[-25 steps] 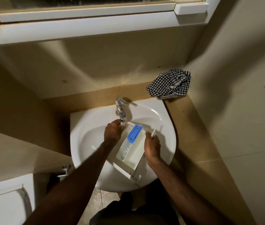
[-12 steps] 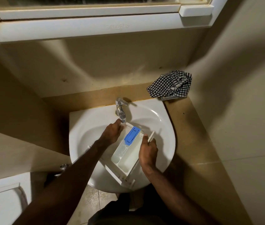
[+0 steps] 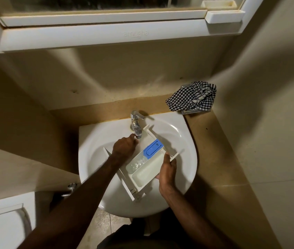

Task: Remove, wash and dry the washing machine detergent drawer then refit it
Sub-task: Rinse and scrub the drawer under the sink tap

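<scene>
right hand (image 3: 166, 172) gripping drawer (image 3: 143, 174) edge, left hand (image 3: 124, 147) inside it — under tap (image 3: 136, 126)

text: one embossed word, mirrored and too faint to read | on: front ledge of white cabinet (image 3: 106, 35) above the basin | other labels, numbers, signs: none legible

White detergent drawer (image 3: 147, 169) over sink (image 3: 184, 141) under tap (image 3: 136, 127), right hand (image 3: 167, 170) gripping its edge — left hand (image 3: 124, 147) inside it.
</scene>
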Demonstrator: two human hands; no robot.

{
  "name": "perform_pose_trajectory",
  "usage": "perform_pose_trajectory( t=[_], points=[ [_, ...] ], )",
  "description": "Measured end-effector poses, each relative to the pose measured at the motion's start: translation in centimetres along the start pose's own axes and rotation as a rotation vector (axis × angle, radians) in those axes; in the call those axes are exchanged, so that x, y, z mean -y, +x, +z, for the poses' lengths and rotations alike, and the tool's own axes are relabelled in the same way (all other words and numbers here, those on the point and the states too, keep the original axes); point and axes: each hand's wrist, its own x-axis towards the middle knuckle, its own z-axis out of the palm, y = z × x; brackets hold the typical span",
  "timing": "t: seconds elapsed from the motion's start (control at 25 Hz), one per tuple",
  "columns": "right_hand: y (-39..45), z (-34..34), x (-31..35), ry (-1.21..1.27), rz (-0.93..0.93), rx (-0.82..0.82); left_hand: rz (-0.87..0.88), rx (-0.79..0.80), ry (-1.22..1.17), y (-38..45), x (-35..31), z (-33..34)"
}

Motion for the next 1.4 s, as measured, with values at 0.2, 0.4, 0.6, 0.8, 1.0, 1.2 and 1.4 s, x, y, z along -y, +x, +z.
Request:
perform_pose_trajectory(
  t=[0.2, 0.4, 0.6, 0.8, 1.0, 1.2, 1.4],
  points=[
    [-0.2, 0.7, -0.3, 0.093, 0.038, -0.001, -0.164, -0.137, -0.019, -4.2, -2.9, -0.4],
    [0.1, 0.5, -0.4, 0.213, 0.117, 0.065, 0.075, -0.205, -0.142, -7.1, -4.2, 2.9],
    [0.1, -0.3, -0.4, 0.173, 0.107, 0.171, 0.112, 0.093, -0.450, -3.8, -2.4, 0.2],
    [0.1, -0.5, -0.4, 0.176, 0.097, 0.208, 0.144, 0.197, -0.543, -3.2, -3.3, -0.3],
    [-0.4, 0.2, -1.4, 0.228, 0.165, 0.165, 0.047, 0.000, -0.549, -3.5, -2.1, 0.4],
    [-0.4, 0.3, -1.3, 0.273, 0.160, 0.177, 0.019, -0.161, -0.356, -4.0, -2.3, 1.4],
    [-0.5, -0.2, -1.1, 0.258, 0.136, 0.196, 0.245, 0.002, -0.296, -2.6, -2.3, 1.0]
  ],
)
